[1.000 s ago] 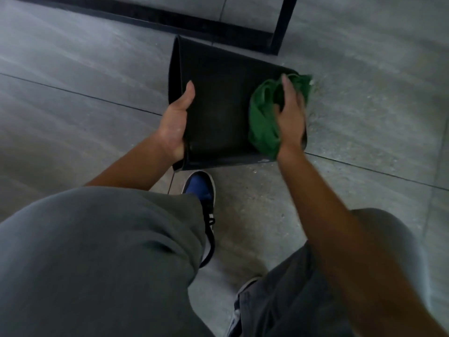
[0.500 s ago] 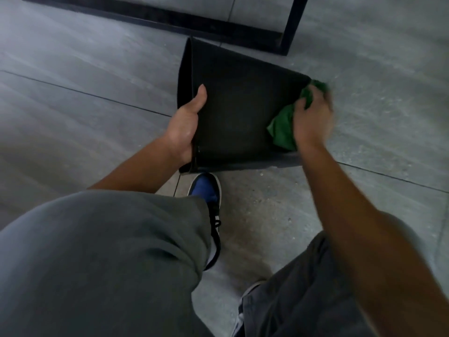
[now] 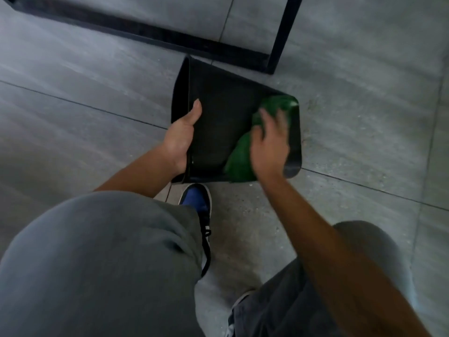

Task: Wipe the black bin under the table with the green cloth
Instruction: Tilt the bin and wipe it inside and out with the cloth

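The black bin [image 3: 218,113] lies tipped on its side on the grey tiled floor, one broad side facing up. My left hand [image 3: 181,139] grips its left edge, thumb laid on the upper face. My right hand [image 3: 269,144] presses the green cloth [image 3: 239,161] flat against the right part of that face, fingers spread and blurred by motion. The cloth bunches out below my palm and shows again beyond my fingertips near the bin's right corner.
A black metal table frame [image 3: 145,32] runs across the floor just behind the bin, with an upright leg [image 3: 284,32] at the right. My knees in grey trousers fill the foreground, and a blue and black shoe [image 3: 196,203] stands right below the bin.
My right hand has slid the cloth back from the bin's right edge onto the upper face, toward me. The left hand keeps its grip, and the view has shifted slightly.
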